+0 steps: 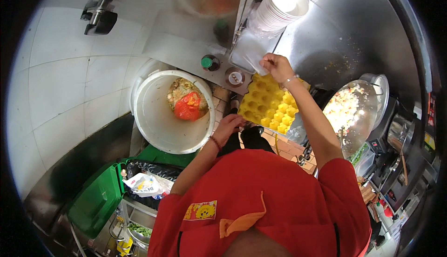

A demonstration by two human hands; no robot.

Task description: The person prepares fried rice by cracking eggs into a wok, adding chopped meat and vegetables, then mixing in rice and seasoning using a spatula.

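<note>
My right hand (277, 68) is over the far edge of a yellow egg tray (267, 100), its fingers pinching a piece of thin translucent plastic (256, 63). My left hand (228, 127) is at the tray's near left corner with fingers curled; whether it grips the corner is hard to see. The tray's cups look free of eggs, though my right forearm covers part of it. Just beyond the tray lies a shallow container (244, 49) under clear plastic. A small cup (235, 78) with small pieces inside stands left of the tray.
Left stands a white bucket (150, 117) holding food waste and a red bag (188, 107). A green-capped bottle (210, 63) is on the steel counter. Stacked white bowls (283, 5) stand beyond. Right is a wok (363, 117) of fried rice. A lidded green bin (99, 201) sits lower left.
</note>
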